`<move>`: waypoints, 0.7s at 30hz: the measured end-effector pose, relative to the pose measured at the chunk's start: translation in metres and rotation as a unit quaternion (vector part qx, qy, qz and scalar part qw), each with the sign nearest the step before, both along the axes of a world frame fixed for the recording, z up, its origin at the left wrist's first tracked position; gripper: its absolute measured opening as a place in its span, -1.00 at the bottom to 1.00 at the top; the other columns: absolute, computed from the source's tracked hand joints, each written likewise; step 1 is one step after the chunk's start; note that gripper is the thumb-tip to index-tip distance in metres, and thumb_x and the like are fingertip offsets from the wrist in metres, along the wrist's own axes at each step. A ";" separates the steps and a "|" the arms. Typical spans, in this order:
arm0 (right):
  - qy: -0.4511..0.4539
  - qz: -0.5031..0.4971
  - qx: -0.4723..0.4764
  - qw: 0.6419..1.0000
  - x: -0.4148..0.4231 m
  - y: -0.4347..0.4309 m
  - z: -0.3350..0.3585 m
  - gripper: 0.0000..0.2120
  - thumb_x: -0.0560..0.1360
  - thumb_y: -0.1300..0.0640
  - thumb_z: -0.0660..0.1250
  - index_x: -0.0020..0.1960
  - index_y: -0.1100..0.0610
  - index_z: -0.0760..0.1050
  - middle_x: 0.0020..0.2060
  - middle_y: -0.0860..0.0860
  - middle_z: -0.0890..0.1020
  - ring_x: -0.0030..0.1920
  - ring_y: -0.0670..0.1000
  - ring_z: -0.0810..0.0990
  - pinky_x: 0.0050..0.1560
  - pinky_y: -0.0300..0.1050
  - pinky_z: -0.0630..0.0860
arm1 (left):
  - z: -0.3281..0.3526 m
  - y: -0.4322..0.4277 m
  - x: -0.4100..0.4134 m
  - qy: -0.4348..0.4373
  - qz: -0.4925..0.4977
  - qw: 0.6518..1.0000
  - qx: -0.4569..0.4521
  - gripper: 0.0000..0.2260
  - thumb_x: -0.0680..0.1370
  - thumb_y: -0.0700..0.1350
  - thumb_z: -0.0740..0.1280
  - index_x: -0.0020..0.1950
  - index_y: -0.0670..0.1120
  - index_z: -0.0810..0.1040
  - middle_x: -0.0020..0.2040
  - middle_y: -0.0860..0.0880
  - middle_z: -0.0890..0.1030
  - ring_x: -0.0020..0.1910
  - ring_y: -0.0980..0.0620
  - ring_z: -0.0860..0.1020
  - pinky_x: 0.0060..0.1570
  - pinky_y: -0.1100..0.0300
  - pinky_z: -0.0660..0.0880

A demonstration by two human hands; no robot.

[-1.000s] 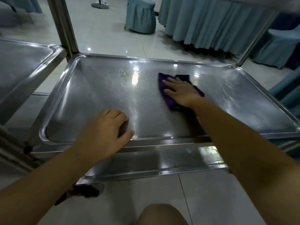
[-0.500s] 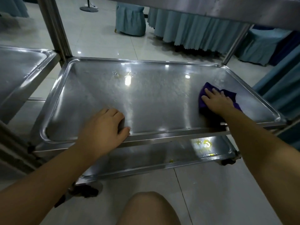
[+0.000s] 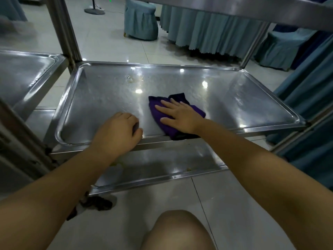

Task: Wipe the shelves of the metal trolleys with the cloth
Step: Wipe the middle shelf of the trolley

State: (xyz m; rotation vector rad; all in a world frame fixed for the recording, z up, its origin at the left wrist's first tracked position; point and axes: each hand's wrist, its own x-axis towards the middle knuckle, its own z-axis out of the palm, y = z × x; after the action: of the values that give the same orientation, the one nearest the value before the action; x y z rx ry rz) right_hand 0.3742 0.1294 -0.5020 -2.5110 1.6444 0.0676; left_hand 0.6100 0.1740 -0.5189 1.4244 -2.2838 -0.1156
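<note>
Fingers [image 3: 166,105] of the right hand [image 3: 180,117] straight, spread, pressed flat on the purple cloth [image 3: 169,131]. Cloth bunched on the middle shelf [image 3: 243,105], by the middle of its near edge, reaching the rim. Left hand [image 3: 117,136] just beside, fingers [image 3: 132,121] bent, tips down on the shelf inside the near rim, nothing held. Crumbs [image 3: 130,79] toward the far edge, well apart from the cloth. Lower shelf [image 3: 162,165] beneath; second trolley's shelf [image 3: 27,74] at left.
</note>
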 end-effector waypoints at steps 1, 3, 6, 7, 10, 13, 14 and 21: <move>-0.007 -0.016 0.003 1.000 -0.014 0.002 0.001 -0.48 0.63 -0.17 0.00 0.55 -0.13 -0.01 0.56 -0.06 0.00 0.55 0.04 -0.08 0.49 0.03 -0.13 | 0.000 0.000 0.000 0.000 -0.001 1.000 -0.003 -0.52 0.46 0.14 0.06 -0.03 -0.17 0.61 -0.08 -0.10 0.61 -0.07 -0.08 0.50 -0.10 0.06 0.47; -0.007 -0.076 0.004 0.997 -0.049 0.001 0.003 -0.49 0.64 -0.15 0.02 0.55 -0.12 0.01 0.56 -0.06 0.02 0.55 0.06 -0.06 0.49 0.03 -0.11 | 0.000 0.000 0.000 -0.005 0.001 1.000 -0.004 -0.49 0.45 0.15 0.04 -0.02 -0.18 0.62 -0.07 -0.12 0.62 -0.07 -0.10 0.51 -0.10 0.05 0.48; 0.011 -0.191 -0.003 0.982 -0.112 0.004 0.010 -0.49 0.64 -0.10 0.02 0.56 -0.06 0.02 0.56 0.00 0.01 0.55 0.13 -0.05 0.48 0.11 -0.05 | -0.001 0.000 0.000 -0.014 0.002 1.000 -0.009 -0.50 0.45 0.13 0.05 -0.03 -0.19 0.63 -0.08 -0.14 0.63 -0.08 -0.14 0.53 -0.10 0.02 0.51; 0.028 -0.222 0.004 0.975 -0.132 0.008 0.015 -0.49 0.65 -0.06 0.03 0.56 -0.02 0.04 0.57 0.03 0.00 0.55 0.15 -0.06 0.49 0.15 -0.03 | -0.001 0.000 -0.001 -0.018 0.002 1.000 -0.014 -0.51 0.46 0.12 0.06 -0.04 -0.19 0.63 -0.08 -0.14 0.63 -0.09 -0.15 0.54 -0.10 0.02 0.51; 0.139 -0.254 0.012 0.957 -0.180 0.026 0.019 -0.45 0.61 0.04 0.15 0.55 0.05 0.07 0.56 0.07 -0.10 0.54 0.20 -0.11 0.48 0.24 0.02 | -0.002 -0.001 0.000 -0.009 0.005 1.000 -0.029 -0.66 0.51 0.03 0.19 -0.04 -0.19 0.62 -0.09 -0.14 0.62 -0.10 -0.13 0.53 -0.12 0.05 0.47; 0.119 -0.314 0.015 0.942 -0.194 0.042 0.012 -0.45 0.59 0.00 0.07 0.55 0.04 0.07 0.57 0.05 -0.04 0.53 0.23 -0.06 0.46 0.28 0.07 | -0.004 0.000 0.000 0.009 -0.006 0.999 -0.040 -0.80 0.52 -0.08 0.30 -0.05 -0.19 0.62 -0.13 -0.13 0.61 -0.13 -0.10 0.51 -0.18 0.13 0.38; 0.103 -0.328 0.001 0.939 -0.192 0.046 0.007 -0.45 0.59 -0.02 0.03 0.56 0.04 0.08 0.56 0.05 0.02 0.53 0.23 -0.01 0.46 0.26 0.09 | -0.005 0.000 0.001 0.017 -0.008 0.999 -0.043 -0.82 0.51 -0.09 0.30 -0.08 -0.18 0.61 -0.15 -0.13 0.60 -0.15 -0.09 0.50 -0.19 0.15 0.35; 0.084 -0.262 -0.142 0.951 -0.110 0.090 -0.008 -0.53 0.60 0.04 -0.02 0.44 0.16 0.31 0.46 0.16 0.31 0.47 0.22 0.22 0.40 0.19 0.21 | 0.004 0.015 0.005 0.029 -0.035 0.994 -0.098 -0.72 0.50 -0.13 0.18 -0.20 -0.21 0.64 -0.27 -0.14 0.62 -0.29 -0.14 0.55 -0.33 0.12 0.48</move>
State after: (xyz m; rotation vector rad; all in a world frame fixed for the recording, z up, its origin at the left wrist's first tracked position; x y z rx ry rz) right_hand 0.2645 0.2194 -0.5103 -2.1992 2.4954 -0.0144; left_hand 0.6153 0.1892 -0.5146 1.2280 -2.2302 0.0446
